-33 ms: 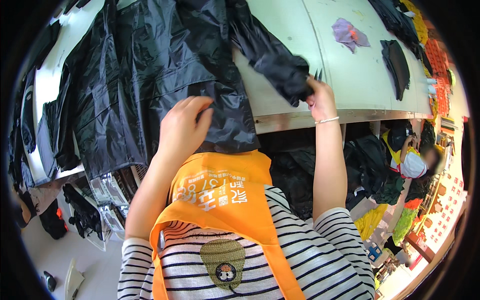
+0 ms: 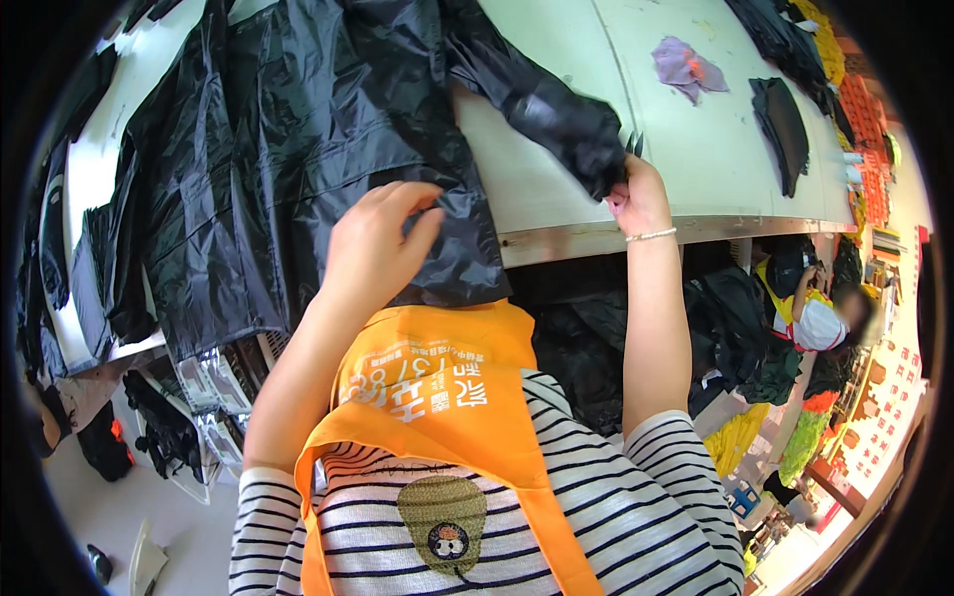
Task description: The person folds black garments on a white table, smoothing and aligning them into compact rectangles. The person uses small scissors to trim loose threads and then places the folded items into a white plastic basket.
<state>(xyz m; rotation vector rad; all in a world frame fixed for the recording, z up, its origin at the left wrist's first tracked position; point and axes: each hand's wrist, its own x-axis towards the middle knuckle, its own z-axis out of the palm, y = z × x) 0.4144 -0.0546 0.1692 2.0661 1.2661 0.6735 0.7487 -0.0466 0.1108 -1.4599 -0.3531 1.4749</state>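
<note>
A shiny black jacket [image 2: 298,149] lies spread over the pale table, its lower edge hanging over the front beside my orange apron [image 2: 452,358]. My right hand [image 2: 639,199] is closed around the cuff end of one sleeve [image 2: 556,114], which stretches out to the right. Two thin dark pointed tips [image 2: 634,144] stick up beyond these fingers, like the blades of thread snips; their other end is hidden in the hand. Over the jacket's lower part is my left hand [image 2: 383,238], fingers gently bent and thumb apart, holding nothing.
On the pale table [image 2: 696,159] lie a purple cloth scrap [image 2: 688,70] and a folded black piece [image 2: 780,134]. Dark garments [image 2: 586,348] are heaped beneath its metal edge. Another person [image 2: 820,313] works at the far right. A white stool-like object [image 2: 149,561] is on the floor lower left.
My left hand has shifted slightly right over the jacket. The right hand, still gripping the cuff, has barely moved, and the sleeve end has turned a little.
</note>
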